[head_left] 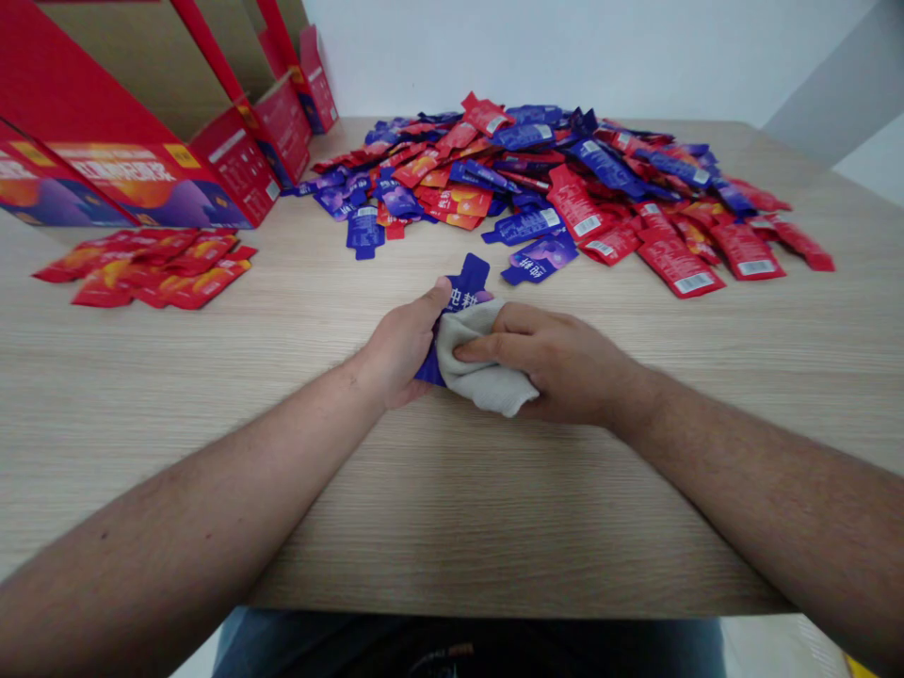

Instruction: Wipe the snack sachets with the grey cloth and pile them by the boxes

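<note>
My left hand (400, 345) is closed on a blue sachet (464, 284), thumb on its upper face, holding it just above the wooden table (452, 508). My right hand (557, 363) is closed on a pale grey cloth (480, 372) and presses it against the sachet's right side. The lower part of the sachet is hidden under the cloth and my fingers.
A large heap of red and blue sachets (565, 184) covers the far middle and right of the table. A small row of red sachets (152, 266) lies at the left. Red cardboard display boxes (141, 141) stand at the far left.
</note>
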`<state>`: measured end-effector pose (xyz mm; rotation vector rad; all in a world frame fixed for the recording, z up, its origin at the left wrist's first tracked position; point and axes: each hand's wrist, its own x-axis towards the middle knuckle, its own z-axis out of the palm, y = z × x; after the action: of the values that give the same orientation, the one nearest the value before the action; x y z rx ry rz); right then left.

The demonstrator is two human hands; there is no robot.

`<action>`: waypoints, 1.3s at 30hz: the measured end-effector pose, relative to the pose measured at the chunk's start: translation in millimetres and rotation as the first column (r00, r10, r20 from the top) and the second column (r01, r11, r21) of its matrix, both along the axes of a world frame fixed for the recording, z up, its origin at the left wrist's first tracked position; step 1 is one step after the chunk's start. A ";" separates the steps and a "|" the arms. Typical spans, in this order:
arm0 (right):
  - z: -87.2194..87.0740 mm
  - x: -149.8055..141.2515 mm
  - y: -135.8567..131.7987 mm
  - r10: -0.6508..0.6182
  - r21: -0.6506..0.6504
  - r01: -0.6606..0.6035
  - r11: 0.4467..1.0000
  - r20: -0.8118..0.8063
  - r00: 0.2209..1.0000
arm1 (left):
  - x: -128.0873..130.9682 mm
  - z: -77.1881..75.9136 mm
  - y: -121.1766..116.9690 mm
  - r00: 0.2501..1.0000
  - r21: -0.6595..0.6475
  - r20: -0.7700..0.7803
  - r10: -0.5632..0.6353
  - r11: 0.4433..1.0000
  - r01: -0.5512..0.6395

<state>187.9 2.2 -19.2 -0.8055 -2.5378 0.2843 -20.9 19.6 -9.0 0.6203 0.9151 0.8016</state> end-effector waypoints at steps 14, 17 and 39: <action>-0.5 0.7 0.7 -0.113 0.077 0.116 0.990 -0.043 0.993 | -0.8 2.4 0.7 0.997 -0.025 -0.077 0.004 1.000 -0.006; -0.4 -0.3 -0.9 -0.004 0.028 0.004 1.000 0.025 1.000 | -0.2 1.0 1.1 1.000 -0.018 -0.006 0.004 1.000 -0.004; -1.8 3.6 1.8 -0.092 0.032 0.092 0.995 -0.028 0.995 | -0.1 2.3 0.4 0.999 -0.016 -0.034 0.004 1.000 -0.005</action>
<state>191.5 4.1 -21.0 -0.8970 -2.4660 0.2209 -21.0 20.0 -6.8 0.6196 0.9539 0.7885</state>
